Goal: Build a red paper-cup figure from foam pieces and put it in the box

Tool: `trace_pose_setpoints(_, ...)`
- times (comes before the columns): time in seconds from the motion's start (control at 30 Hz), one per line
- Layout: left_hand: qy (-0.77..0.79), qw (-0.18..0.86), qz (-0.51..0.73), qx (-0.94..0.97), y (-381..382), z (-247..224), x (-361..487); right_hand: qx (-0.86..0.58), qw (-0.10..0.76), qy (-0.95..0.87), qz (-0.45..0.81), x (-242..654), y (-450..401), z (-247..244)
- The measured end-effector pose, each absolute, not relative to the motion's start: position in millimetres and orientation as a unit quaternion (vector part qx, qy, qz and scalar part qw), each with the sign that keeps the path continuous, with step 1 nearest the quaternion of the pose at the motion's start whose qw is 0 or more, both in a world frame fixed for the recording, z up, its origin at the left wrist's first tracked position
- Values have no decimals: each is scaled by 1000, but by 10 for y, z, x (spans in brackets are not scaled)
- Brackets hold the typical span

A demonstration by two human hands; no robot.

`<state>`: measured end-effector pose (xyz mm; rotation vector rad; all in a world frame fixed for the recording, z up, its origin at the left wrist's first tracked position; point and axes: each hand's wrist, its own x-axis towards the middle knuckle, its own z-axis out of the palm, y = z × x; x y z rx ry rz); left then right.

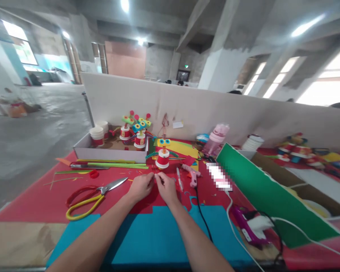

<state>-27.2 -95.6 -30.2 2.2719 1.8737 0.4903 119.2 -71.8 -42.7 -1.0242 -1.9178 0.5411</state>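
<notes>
A person's left hand [142, 187] and right hand [166, 186] come together above a red table cover [31, 206], fingertips nearly meeting; the fingers of both hands are curled in and pinched, and whether anything small is between them cannot be told; just beyond the fingertips stands 1 upright paper-cup figure [162, 160], red and white, with green curly arms and a yellow head with 2 blue eyes on a spring neck; to the right of the right hand lie a white pen-like tool [180, 179] and a pink glue gun [191, 176]; to the left, scissors [86, 198] with 1 yellow and 1 red handle lie partly open; behind them, a shallow tray [110, 155] holds similar figures and plain cups; nearer the person, a blue sheet [147, 241] spreads under the wrists; at far right are a green-sided box [260, 192] and a purple power strip [249, 226]; a pale partition [158, 92] rises behind the table
</notes>
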Motion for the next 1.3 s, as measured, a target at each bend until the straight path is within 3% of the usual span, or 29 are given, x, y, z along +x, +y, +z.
trace_pose_setpoints(0.3, 659, 103, 122, 735, -861, -362, -287, -417, 413, -774, 238, 1150, -717, -426)
trace_pose_setpoints(0.53, 649, 100, 132, 742, -846, -384, -287, -450, 452, -736, 225, 1261, -839, -138)
trace_pose_setpoints(0.73, 633, 80, 114, 761, -831, -421, -269, -604, 332, -723, 57, 1968, -58, 305)
trace_pose_setpoints(0.83, 621, 84, 124, 769, -828, -409, -266, -709, 265, -652, 50, 2358, 565, 402)
trace_pose_setpoints(1.03, 619, 96, 122, 770, -837, -383, -270, -737, 210, -638, 79, 2523, 1050, 117)
trace_pose_setpoints(1.17, 627, 106, 121, 762, -844, -366, -272, -735, 228, -633, 80, 2470, 1037, -57)
trace_pose_setpoints(1.3, 631, 128, 136, 753, -854, -349, -273, -742, 285, -603, 65, 2571, 1023, 93)
